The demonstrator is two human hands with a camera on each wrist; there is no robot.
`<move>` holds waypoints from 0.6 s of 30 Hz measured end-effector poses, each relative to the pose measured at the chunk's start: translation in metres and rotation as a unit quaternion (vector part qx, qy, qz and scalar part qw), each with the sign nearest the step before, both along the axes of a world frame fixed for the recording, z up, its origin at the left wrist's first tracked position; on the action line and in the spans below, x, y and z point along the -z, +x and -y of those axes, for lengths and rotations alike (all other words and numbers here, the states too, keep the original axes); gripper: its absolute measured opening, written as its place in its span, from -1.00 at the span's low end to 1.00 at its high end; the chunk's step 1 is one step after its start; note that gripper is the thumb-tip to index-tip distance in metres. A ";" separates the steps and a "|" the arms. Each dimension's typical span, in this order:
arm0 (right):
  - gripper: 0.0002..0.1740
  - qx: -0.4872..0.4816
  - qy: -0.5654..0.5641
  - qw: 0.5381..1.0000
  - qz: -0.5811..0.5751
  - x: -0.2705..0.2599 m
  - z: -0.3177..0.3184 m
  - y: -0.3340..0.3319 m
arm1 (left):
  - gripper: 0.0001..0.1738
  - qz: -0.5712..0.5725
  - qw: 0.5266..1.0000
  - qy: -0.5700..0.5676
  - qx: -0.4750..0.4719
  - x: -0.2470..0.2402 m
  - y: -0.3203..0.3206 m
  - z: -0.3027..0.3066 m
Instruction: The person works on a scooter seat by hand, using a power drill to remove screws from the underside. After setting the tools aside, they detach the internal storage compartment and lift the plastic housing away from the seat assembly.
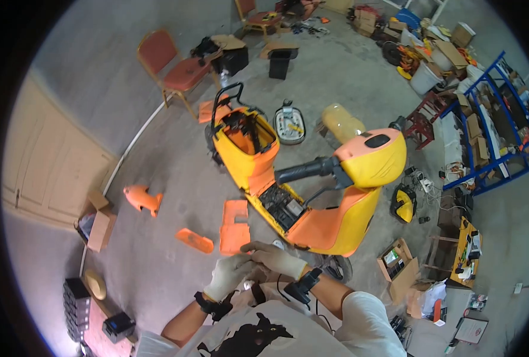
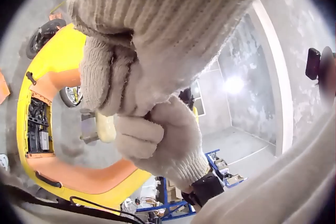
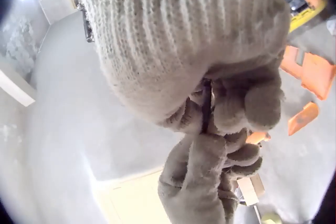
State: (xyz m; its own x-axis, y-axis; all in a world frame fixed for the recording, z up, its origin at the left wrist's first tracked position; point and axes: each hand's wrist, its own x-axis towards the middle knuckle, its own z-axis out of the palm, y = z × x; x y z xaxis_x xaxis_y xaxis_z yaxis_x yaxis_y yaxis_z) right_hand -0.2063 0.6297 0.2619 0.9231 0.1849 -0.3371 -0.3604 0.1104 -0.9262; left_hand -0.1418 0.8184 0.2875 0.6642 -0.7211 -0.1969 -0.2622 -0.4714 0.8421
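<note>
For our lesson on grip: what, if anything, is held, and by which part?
A thin dark rod: the white-gloved right hand grips one side of its visible middle, the white-gloved left hand the other. Its ends are hidden.

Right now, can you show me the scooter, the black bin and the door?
Scooter (image 1: pixel 383 163): head view, on the yellow part of its front cover.
Black bin (image 1: pixel 279 67): head view, on its side wall.
Door (image 1: pixel 56 152): head view, on its flat panel.
</note>
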 end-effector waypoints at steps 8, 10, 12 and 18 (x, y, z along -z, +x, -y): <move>-0.51 0.015 0.023 0.994 -0.105 -0.013 0.034 0.020 | -0.79 -0.124 0.991 0.040 -0.023 -0.014 0.028 0.042; -0.52 0.033 -0.020 0.999 -0.023 -0.005 0.029 0.024 | -0.80 -0.148 0.987 0.043 -0.043 -0.011 0.029 0.043; -0.50 0.011 0.000 0.998 -0.070 -0.005 0.034 0.033 | -0.81 -0.152 0.986 0.037 -0.053 -0.009 0.033 0.044; -0.55 -0.080 -0.202 0.975 0.052 0.021 0.018 0.048 | -0.80 -0.148 0.987 0.005 -0.059 0.000 0.041 0.025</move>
